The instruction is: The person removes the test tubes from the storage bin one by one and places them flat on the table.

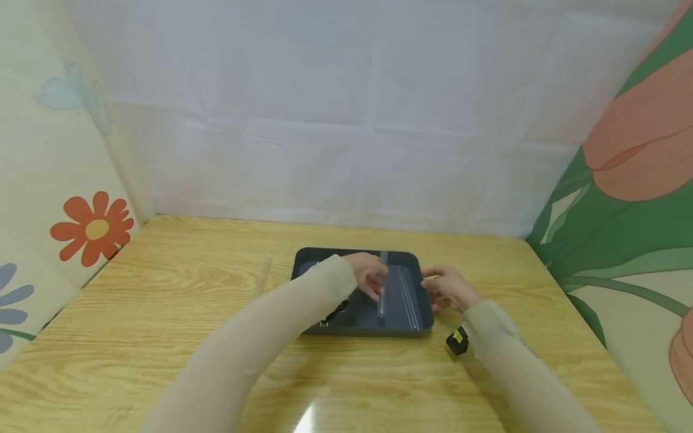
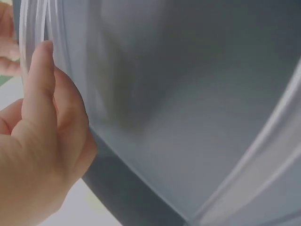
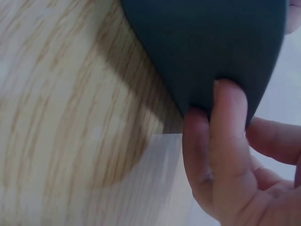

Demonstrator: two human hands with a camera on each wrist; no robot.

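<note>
A dark grey rectangular tray (image 1: pixel 363 331) lies on the wooden table. My left hand (image 1: pixel 369 273) is over the tray's inside, its fingers curled at a clear tube (image 1: pixel 381 307) that runs lengthwise from the far side towards me. In the left wrist view the index finger lies along clear tubing (image 2: pixel 35 28) at the tray's edge. Two thin clear rods (image 1: pixel 408 297) rest in the tray to the right of this hand. My right hand (image 1: pixel 446 287) grips the tray's right side, with fingers (image 3: pixel 228 122) against the outer wall and the thumb at the rim.
A clear strip (image 1: pixel 262 276) lies on the table left of the tray. By the right wrist is a small black block with a yellow label (image 1: pixel 458 341). Behind the table hangs a white sheet (image 1: pixel 346 150), with flower-printed panels at both sides.
</note>
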